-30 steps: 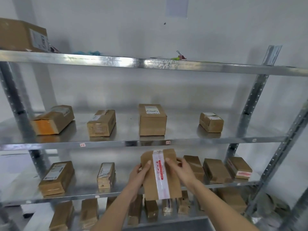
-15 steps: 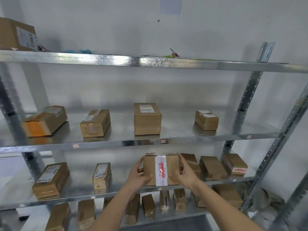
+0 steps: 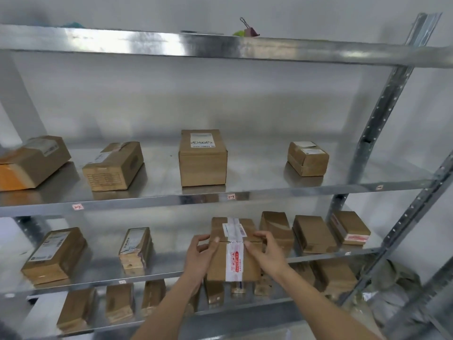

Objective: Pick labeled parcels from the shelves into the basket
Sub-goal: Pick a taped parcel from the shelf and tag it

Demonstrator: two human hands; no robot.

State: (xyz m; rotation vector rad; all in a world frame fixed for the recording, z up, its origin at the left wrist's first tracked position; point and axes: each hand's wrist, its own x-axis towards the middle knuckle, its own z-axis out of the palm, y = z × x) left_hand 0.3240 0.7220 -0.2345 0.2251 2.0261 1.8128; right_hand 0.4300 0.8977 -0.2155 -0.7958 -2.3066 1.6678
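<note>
A brown cardboard parcel [image 3: 234,231] with a white tape strip printed in red sits at the front edge of the lower shelf [image 3: 103,258]. My left hand [image 3: 199,256] grips its left side and my right hand [image 3: 267,253] grips its right side. Its top face with a small label is turned towards me. No basket is in view.
The middle shelf [image 3: 257,168] carries several labeled boxes, such as a tall one [image 3: 202,158] and a small one [image 3: 307,158]. More parcels [image 3: 313,234] lie right of my hands, others [image 3: 136,246] to the left and on the bottom shelf. Steel uprights [image 3: 382,114] stand at right.
The parcel was held upright in front of the shelf, then tipped down and moved back. It now rests on the lower shelf edge, both hands still on it.
</note>
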